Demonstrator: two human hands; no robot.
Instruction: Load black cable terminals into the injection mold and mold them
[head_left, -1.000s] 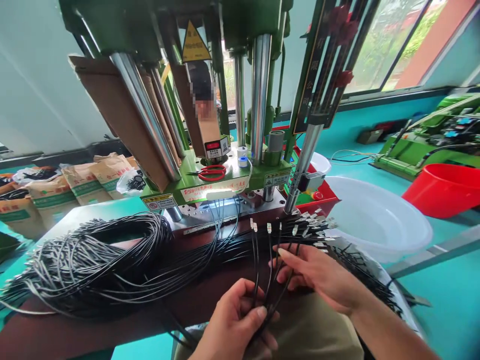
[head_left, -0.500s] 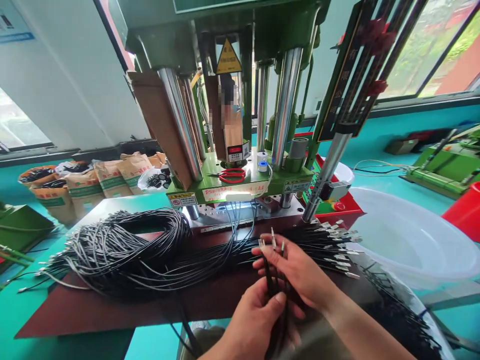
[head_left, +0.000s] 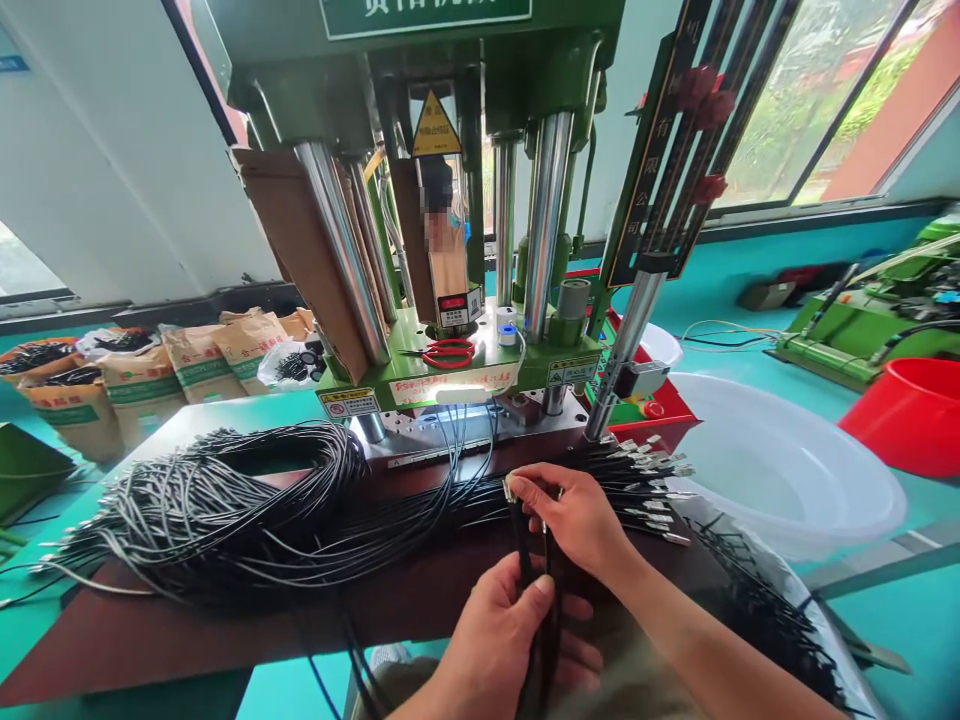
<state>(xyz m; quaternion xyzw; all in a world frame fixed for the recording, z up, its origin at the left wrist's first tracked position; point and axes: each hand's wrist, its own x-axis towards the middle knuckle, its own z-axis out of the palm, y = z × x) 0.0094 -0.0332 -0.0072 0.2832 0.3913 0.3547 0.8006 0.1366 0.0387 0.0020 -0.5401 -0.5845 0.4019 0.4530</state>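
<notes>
A few black cables (head_left: 523, 540) stand up in front of me, their metal connector ends at the top. My left hand (head_left: 506, 625) is closed around them lower down, thumb on top. With thumb and index finger, my right hand (head_left: 574, 510) pinches the metal ends at the upper left; its other fingers curl behind. Beyond my hands, a row of more black cables lies across the dark red board (head_left: 285, 640), with silvery connectors (head_left: 652, 490) fanned out at the right. A large coil of black cable (head_left: 225, 500) rests at the left.
A green press (head_left: 450, 385) with steel columns stands behind the cables, red-handled scissors (head_left: 448, 353) on its bed. To the right are a white tub (head_left: 795, 470), a red bucket (head_left: 907, 415) and a bag of black parts (head_left: 780, 610). Paper sacks (head_left: 142, 390) stand at the back left.
My right hand's fingertips have closed down onto the connector ends, which stuck up separately before. My left hand keeps its hold. The view has shifted slightly to the right.
</notes>
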